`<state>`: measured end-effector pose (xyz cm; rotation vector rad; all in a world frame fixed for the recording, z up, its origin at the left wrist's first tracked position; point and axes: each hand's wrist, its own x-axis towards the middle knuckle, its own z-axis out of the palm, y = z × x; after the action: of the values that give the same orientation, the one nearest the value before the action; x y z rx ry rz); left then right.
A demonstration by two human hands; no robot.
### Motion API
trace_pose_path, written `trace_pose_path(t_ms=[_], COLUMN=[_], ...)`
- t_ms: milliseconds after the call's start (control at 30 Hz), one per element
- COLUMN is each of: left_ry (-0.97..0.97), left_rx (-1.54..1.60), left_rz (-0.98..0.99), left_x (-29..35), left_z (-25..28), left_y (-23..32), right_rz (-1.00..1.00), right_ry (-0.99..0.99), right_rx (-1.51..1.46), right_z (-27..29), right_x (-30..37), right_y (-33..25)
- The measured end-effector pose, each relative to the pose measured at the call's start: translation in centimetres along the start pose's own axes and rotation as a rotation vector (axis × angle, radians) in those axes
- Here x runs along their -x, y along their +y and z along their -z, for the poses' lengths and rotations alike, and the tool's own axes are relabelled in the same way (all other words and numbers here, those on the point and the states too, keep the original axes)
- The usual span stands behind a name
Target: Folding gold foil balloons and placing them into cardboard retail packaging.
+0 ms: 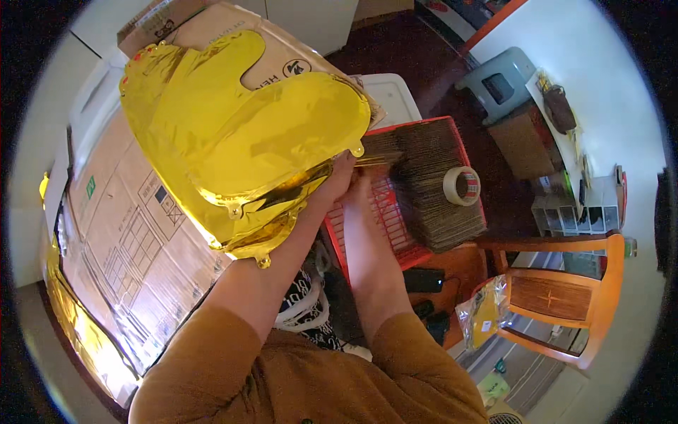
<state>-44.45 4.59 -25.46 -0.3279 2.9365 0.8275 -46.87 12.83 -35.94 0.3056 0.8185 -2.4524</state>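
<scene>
Flat, uninflated gold foil balloons (296, 120) lie stacked on a cardboard sheet at the left and centre, their tabbed edges hanging toward me. My left hand (342, 175) is closed at the right edge of this stack, partly under the upper foil. Pressed close beside it is my right hand (359, 189), also closed, above the rim of a red plastic basket (340, 244). Whatever their fingers hold is hidden. Thin brown strips or sheet edges show just beyond them. In the basket stands a dense pack of thin brown sheets (431, 169), with a tape roll (461, 186) on top.
Printed cardboard (134, 233) covers the surface at left, with more gold foil (88, 332) along its outer edge. A wooden chair (558, 300) stands at right, near a clear bag with yellow contents (486, 314). A grey-blue stool (498, 85) is farther back. A black device (426, 280) lies below the basket.
</scene>
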Motion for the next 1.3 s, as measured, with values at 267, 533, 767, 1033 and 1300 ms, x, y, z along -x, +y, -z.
trace_pose_path(t_ms=[267,533,767,1033,1300], left_ry=[0.401,0.381,0.137,0.053,0.205], left_rx=[-0.444,-0.044,-0.025,0.251,0.329], left_rz=[-0.028,-0.033,-0.191,-0.174,0.101], left_x=[5.2,6.0,18.3,33.7,43.2], left_z=[-4.0,-2.2,-2.3,7.9,9.2], left_y=[-1.1,0.9,1.7,1.2,-2.6], right_rz=[0.104,0.448,0.301,-0.050,0.049], right_ry=[-0.021,0.275,0.356,0.499,0.565], right_rx=[0.255,0.792,0.442,0.239,0.437], right_z=[0.2,5.3,0.2,0.3,1.2], right_x=[0.4,-5.0,-0.6,0.4,-0.9], right_y=[-1.2,-1.6,-2.3,-2.1,-2.1])
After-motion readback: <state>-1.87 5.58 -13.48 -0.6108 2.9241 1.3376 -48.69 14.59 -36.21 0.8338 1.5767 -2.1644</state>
